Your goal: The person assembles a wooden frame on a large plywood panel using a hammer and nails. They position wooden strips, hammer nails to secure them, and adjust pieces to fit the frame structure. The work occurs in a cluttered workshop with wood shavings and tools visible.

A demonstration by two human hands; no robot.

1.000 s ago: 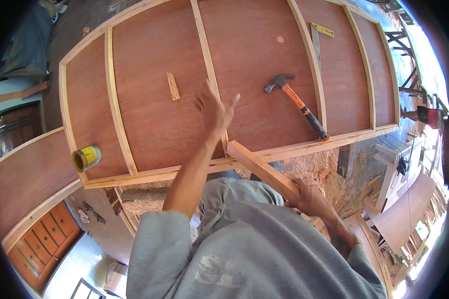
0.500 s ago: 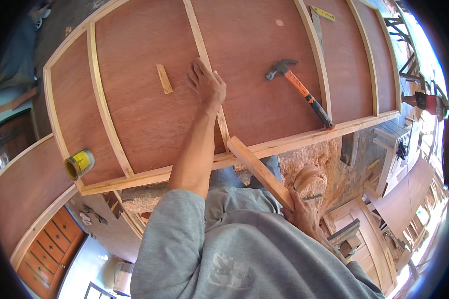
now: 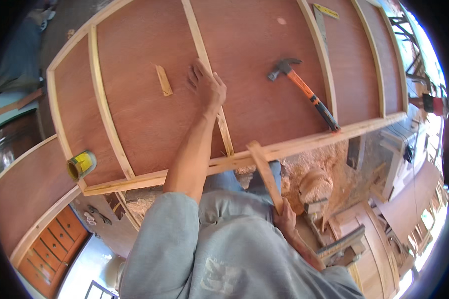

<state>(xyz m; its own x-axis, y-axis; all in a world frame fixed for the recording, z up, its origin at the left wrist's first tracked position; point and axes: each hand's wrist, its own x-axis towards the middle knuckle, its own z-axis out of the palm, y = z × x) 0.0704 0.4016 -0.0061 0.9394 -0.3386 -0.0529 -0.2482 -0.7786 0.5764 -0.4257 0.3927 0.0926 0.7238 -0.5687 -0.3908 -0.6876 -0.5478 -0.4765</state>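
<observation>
A loose grey short-sleeved shirt fills the foreground. Just beyond it, the person's right hand grasps the near end of a flat, pale-brown wooden bar, fingers wrapped around it. The bar slants away to the left, its far end overlapping the pale timber near rail of a large reddish-brown plywood panel; whether they touch is hard to tell. Below the rail, to the right, curly tan wood shavings cover the floor.

A short cylindrical can with a yellow label is at the panel's near left corner. An orange-and-black claw hammer lies on the plywood, its handle end at the near rail. The person's left hand is over a narrow pale timber crosspiece, fingers extended and grasping nothing; its pressure cannot be judged. Left of it lies a small, light wood offcut. Farther off, a yellow-handled metal try square lies beside another crosspiece.
</observation>
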